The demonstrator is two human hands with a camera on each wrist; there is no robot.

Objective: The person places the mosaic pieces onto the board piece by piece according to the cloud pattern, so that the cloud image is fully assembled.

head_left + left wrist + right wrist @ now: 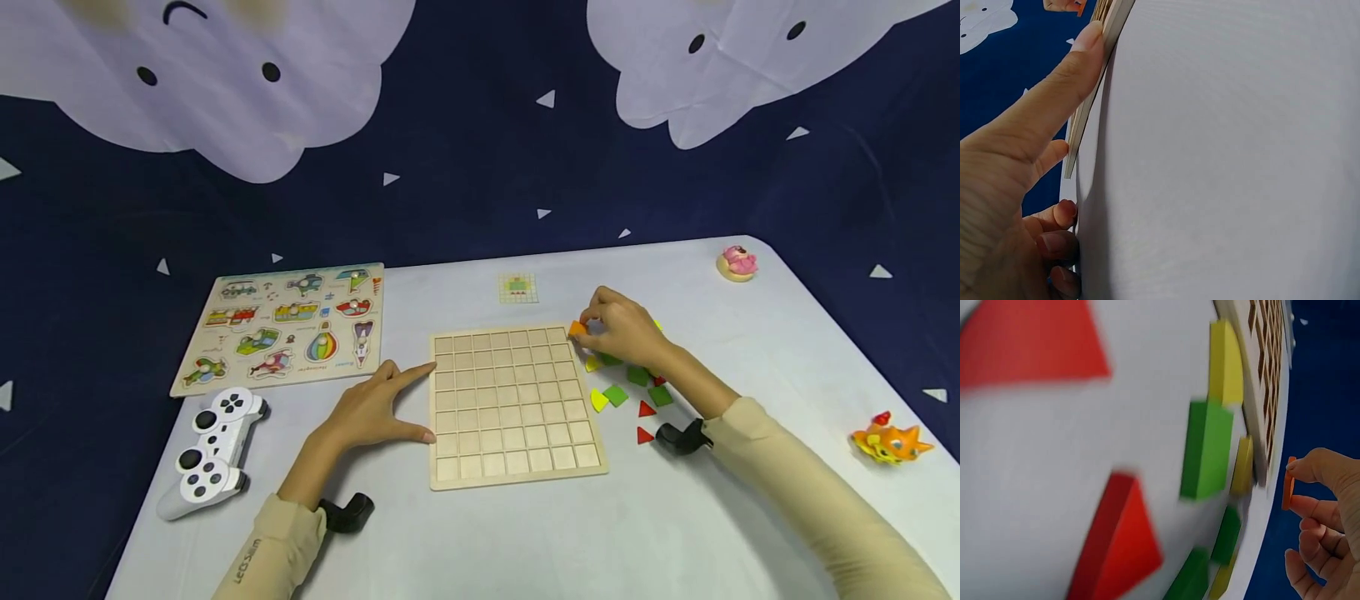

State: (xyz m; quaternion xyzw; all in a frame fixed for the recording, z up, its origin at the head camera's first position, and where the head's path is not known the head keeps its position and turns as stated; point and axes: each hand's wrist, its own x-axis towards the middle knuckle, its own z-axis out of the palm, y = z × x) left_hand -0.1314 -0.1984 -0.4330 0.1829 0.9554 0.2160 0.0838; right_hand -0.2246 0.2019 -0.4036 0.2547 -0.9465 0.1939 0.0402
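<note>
The left hand [375, 408] lies flat, fingers spread against the grid board's [513, 404] left edge, steadying it, while the right hand [622, 329] pinches an orange piece [576, 328] at its upper right corner.

We see our left hand [1010, 187] lying against the pale grey table surface [1229, 156]. Its extended finger [1063, 81] presses along the thin light wooden board edge [1094, 81], while the lower fingers curl beside the table. Dark blue cloth with white shapes [1016, 69] shows behind.
</note>
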